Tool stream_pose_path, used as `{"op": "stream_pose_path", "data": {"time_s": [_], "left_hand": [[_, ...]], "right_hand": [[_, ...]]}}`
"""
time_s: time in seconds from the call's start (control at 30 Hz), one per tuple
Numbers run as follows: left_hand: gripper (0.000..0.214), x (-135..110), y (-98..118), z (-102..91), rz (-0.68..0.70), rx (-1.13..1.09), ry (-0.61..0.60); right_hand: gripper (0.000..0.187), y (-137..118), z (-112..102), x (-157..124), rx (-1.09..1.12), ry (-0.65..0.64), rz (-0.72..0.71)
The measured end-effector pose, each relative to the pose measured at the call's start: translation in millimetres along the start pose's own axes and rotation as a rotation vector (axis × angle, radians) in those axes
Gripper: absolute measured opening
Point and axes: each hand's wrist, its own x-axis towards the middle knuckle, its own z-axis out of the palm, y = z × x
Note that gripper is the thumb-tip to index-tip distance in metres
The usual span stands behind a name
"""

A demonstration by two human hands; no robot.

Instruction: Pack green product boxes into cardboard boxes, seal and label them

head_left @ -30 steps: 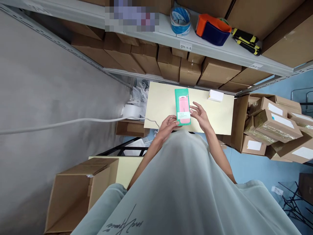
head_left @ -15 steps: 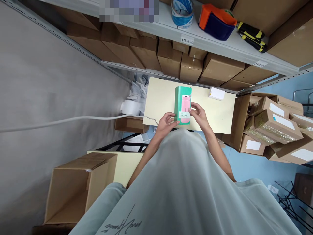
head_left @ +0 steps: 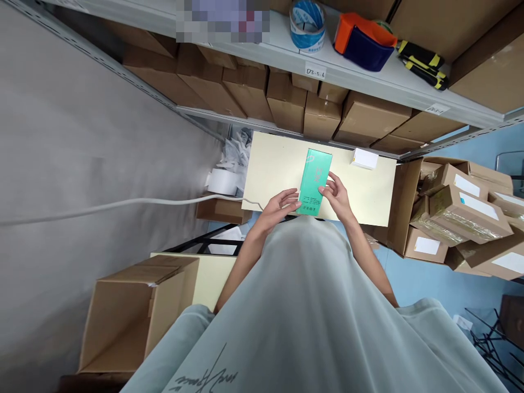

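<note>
One green box (head_left: 314, 183), cream tabletop (head_left: 276, 164), grey wall (head_left: 82, 147)

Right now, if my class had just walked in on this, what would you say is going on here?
A person in a pale shirt is handling a green box at the near side of a cream table. The left hand grips its lower left corner; the right hand holds its right edge. A white box lies toward the table's far right. On the shelf are a tape roll and a tape dispenser.
</note>
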Motion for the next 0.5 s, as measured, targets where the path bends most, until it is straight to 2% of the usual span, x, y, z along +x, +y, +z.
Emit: {"op": "stream_pose_path", "data": {"time_s": [0.23, 0.4, 0.5], "left_hand": [[0.086, -0.5, -3.8, -2.4, -0.098, -0.085, -0.063], [0.083, 0.1, -5.5, 0.0, -0.117, -0.11, -0.104], [0.077, 1.4, -5.9, 3.2, -0.119, -0.066, -0.066]], "right_hand": [[0.088, 1.6, -0.2, -2.0, 0.012, -0.05, 0.01], [0.088, 0.1, -2.0, -5.8, 0.009, -0.059, 0.017], [0.085, -1.1, -0.7, -6.8, -0.006, -0.045, 0.039]]}}
